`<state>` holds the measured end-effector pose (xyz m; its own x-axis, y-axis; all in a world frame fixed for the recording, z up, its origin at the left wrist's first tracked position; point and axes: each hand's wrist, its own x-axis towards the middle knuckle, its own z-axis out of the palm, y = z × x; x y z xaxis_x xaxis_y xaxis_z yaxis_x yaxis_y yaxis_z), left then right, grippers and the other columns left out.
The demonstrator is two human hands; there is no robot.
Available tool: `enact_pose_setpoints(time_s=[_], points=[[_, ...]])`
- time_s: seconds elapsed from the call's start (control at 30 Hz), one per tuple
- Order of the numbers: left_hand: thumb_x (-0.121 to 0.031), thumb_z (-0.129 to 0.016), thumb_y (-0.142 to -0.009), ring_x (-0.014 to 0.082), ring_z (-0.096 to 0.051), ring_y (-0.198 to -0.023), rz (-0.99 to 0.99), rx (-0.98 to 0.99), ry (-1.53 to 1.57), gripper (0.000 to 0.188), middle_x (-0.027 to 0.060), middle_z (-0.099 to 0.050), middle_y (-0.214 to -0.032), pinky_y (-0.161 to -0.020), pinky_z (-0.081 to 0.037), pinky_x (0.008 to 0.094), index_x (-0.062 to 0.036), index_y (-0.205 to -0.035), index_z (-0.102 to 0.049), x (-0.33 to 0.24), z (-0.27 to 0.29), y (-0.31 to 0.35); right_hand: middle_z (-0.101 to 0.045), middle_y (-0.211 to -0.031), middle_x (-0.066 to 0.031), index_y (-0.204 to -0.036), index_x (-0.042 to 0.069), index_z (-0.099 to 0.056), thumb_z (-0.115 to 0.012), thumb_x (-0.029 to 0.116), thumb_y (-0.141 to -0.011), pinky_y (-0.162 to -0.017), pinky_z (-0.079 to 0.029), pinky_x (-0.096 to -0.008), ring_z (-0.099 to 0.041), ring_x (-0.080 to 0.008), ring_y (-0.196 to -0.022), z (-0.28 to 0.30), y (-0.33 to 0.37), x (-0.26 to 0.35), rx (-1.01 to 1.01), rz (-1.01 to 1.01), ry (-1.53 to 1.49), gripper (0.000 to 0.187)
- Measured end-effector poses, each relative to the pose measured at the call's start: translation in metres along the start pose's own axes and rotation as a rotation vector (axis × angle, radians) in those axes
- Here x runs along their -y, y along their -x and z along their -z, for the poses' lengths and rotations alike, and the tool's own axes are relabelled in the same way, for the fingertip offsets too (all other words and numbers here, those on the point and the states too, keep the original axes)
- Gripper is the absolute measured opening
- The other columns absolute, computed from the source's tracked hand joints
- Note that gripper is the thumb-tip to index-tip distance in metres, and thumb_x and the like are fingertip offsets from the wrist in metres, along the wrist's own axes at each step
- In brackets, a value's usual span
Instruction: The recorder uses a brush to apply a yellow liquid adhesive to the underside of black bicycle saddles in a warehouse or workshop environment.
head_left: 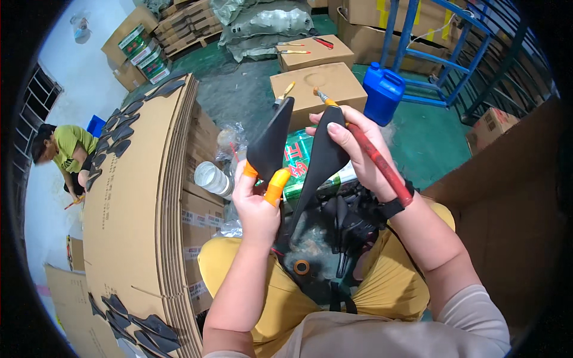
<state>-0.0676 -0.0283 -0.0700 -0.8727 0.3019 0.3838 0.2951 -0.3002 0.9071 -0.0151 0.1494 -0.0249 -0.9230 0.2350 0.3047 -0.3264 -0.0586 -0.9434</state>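
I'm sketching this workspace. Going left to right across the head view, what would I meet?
Co-worker, cardboard stack, clear tub, left black piece in the left hand, right black piece in the right hand, blue jug, small box.

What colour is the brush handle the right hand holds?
Brush handle: mostly red, in the head view.

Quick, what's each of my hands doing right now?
Left hand: closed, holding a black blade-shaped piece.
Right hand: closed, holding a second black blade-shaped piece and a red-handled brush.
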Motion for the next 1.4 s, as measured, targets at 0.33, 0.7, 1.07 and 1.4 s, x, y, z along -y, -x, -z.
enact_pose_setpoints(time_s=[0.33,0.7,1.07,1.4], points=[[0.002,-0.069,-0.072,0.014,-0.05,-0.086,-0.358,0.059,-0.534,0.035,0.0051,-0.046,-0.104,-0.071,-0.041,0.0217,-0.001,-0.106,-0.06,0.0,-0.011,0.012,-0.058,-0.083,0.0004,-0.106,-0.002,-0.056,-0.056,0.008,-0.089,-0.07,-0.044,-0.0207,-0.05,-0.004,-0.076,-0.01,0.003,-0.003,-0.097,0.071,0.079,0.02],[0.005,-0.07,-0.068,0.0195,-0.05,-0.088,-0.509,0.042,-0.612,0.04,0.0078,-0.048,-0.099,-0.074,-0.041,0.0265,-0.0013,-0.107,-0.062,0.006,-0.012,0.016,-0.059,-0.087,0.001,-0.108,-0.002,-0.056,-0.055,0.004,-0.088,-0.073,-0.044,-0.0202,-0.051,-0.0041,-0.079,-0.009,0.004,-0.008,-0.12,0.09,0.055,0.021],[0.008,-0.068,-0.066,0.0219,-0.052,-0.084,-0.483,0.116,-0.762,0.043,0.009,-0.049,-0.097,-0.074,-0.044,0.0283,-0.0038,-0.108,-0.064,-0.003,-0.016,0.018,-0.057,-0.113,-0.018,-0.121,-0.007,-0.045,-0.044,0.011,-0.087,-0.093,-0.044,-0.0313,-0.057,-0.022,-0.105,-0.006,0.006,-0.005,-0.006,0.067,0.099,0.038],[0.004,-0.07,-0.061,0.0285,-0.053,-0.084,-0.429,0.188,-0.938,0.05,0.012,-0.05,-0.097,-0.074,-0.045,0.0354,-0.0095,-0.109,-0.065,-0.011,-0.023,0.019,-0.056,-0.111,-0.0176,-0.117,-0.007,-0.045,-0.048,0.023,-0.089,-0.09,-0.045,-0.0322,-0.057,-0.0216,-0.102,-0.017,0.008,-0.012,-0.071,0.005,-0.179,0.041]])
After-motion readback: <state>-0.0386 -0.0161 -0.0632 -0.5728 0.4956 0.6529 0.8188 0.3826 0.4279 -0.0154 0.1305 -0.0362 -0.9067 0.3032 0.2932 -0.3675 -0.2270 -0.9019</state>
